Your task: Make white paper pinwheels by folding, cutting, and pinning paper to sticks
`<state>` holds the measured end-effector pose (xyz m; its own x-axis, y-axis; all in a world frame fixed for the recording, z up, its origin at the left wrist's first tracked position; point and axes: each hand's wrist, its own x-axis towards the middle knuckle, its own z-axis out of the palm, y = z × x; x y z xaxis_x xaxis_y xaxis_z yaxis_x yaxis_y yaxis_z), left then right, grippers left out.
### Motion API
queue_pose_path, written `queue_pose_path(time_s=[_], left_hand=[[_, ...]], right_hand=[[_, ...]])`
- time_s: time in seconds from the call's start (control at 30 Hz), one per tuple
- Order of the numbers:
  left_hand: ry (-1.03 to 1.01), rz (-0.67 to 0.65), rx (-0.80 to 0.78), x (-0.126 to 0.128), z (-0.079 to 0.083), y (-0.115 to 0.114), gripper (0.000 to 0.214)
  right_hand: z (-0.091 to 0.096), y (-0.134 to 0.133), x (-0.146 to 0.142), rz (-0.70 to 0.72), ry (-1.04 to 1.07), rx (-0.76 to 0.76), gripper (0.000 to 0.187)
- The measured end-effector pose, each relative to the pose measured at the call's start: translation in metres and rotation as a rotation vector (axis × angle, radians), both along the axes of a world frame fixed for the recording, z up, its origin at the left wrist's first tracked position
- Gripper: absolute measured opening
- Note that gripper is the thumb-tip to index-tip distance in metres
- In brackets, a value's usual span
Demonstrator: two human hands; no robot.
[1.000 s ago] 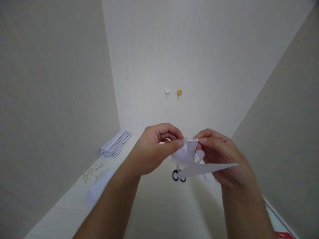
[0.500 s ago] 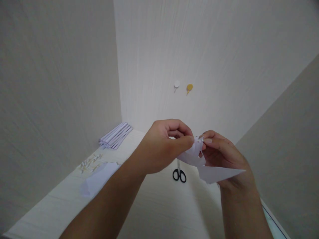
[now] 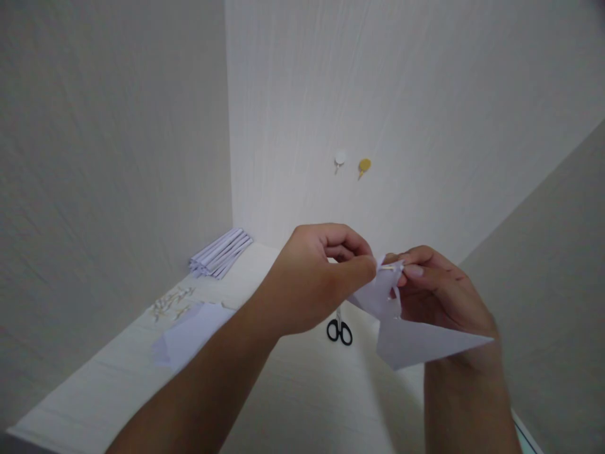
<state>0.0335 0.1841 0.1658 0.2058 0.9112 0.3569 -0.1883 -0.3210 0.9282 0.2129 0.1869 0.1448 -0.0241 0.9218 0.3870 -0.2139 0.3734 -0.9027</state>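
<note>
Both my hands are raised above the white table (image 3: 302,397), pinching one folded white paper piece (image 3: 416,340) between them. My left hand (image 3: 312,284) is curled, thumb and fingers pressed on the paper's top corner. My right hand (image 3: 439,296) grips the same top corner from the right, and a long pointed flap sticks out to the right below it. A thin pale stick shows at the pinch, too small to name.
Black-handled scissors (image 3: 339,329) lie on the table under my hands. A stack of folded white paper strips (image 3: 221,253) sits at the back left, small pale sticks (image 3: 171,301) and a loose white sheet (image 3: 189,331) nearer. Two round hooks (image 3: 352,162) hang on the back wall.
The view has shifted, and my hands with the paper have drifted right. The pointed flap has turned and now shows broader and lower on the right.
</note>
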Motion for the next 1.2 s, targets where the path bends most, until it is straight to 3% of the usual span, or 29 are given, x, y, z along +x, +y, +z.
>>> queue_pose_path(time_s=[0.2, 0.67, 1.2], left_hand=[[-0.018, -0.031, -0.042, 0.001, 0.003, -0.003, 0.009], [-0.077, -0.192, -0.069, -0.005, -0.004, 0.004, 0.004], [-0.020, -0.106, -0.017, -0.003, 0.001, -0.006, 0.009]], right_hand=[[0.002, -0.006, -0.004, -0.040, -0.008, 0.050, 0.013], [-0.003, -0.018, -0.004, -0.316, -0.139, 0.285, 0.012], [0.002, -0.025, -0.005, -0.425, -0.151, 0.338, 0.013]])
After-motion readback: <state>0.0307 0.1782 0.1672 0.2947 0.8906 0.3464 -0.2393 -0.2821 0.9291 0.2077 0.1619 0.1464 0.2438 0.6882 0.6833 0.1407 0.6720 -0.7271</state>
